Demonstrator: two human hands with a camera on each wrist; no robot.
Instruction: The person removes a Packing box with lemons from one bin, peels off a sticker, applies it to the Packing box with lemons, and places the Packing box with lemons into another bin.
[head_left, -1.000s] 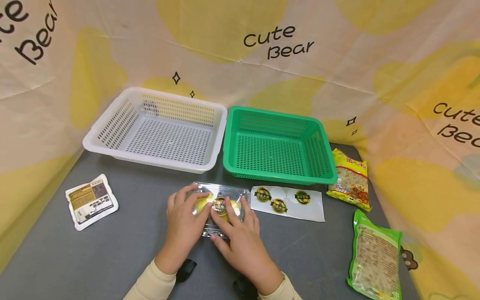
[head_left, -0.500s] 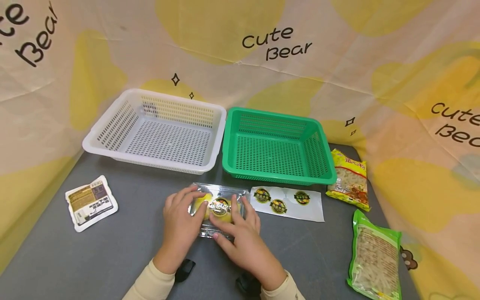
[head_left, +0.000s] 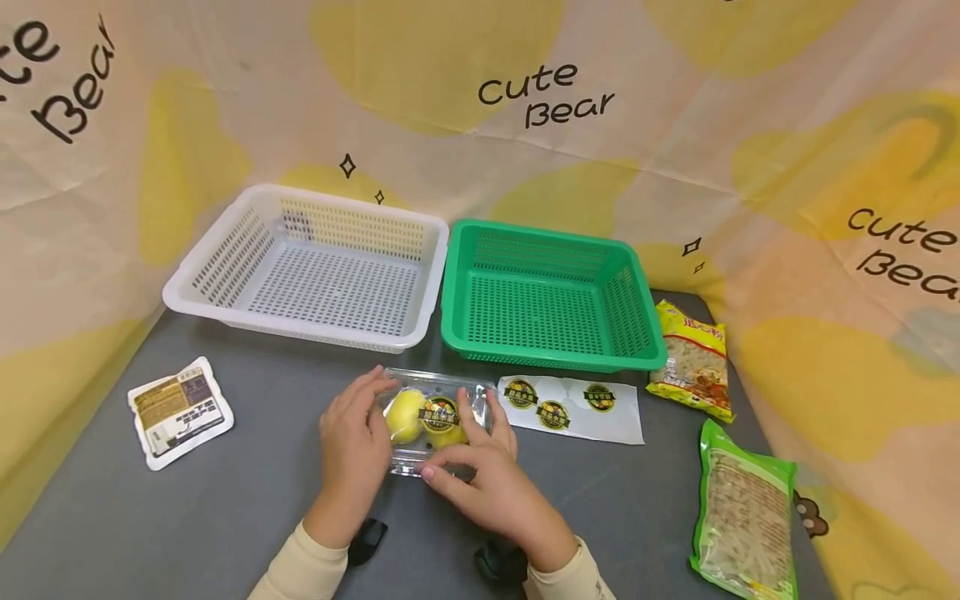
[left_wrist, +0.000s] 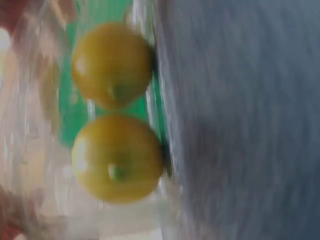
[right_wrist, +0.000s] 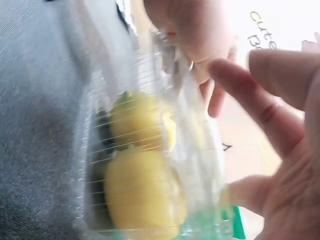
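A clear plastic clamshell box (head_left: 442, 382) lies between the hands in the head view, with several yellow lemon-like fruits (head_left: 406, 415) inside. On its lid is a round black-and-gold sticker (head_left: 438, 414). My left hand (head_left: 358, 442) holds the box along its left side, fingertips at the far corner. The right hand (head_left: 480, 467) spans the right part, thumb at the front edge and fingers over the lid and right side. Through the plastic, the left wrist view shows two fruits (left_wrist: 117, 159) up close. In the right wrist view, the right fingers (right_wrist: 260, 107) arch beside the lid.
A white basket (head_left: 300, 329) and a green basket (head_left: 555, 360) stand behind the box. To its right lie a sticker sheet (head_left: 570, 408), a yellow food bag (head_left: 690, 361) and a green-edged bag (head_left: 744, 517). A flat white-edged packet (head_left: 182, 412) lies at left.
The fingers of both hands have moved off the lid's middle toward the box's sides, uncovering the sticker and more fruit. The head view has shifted slightly.
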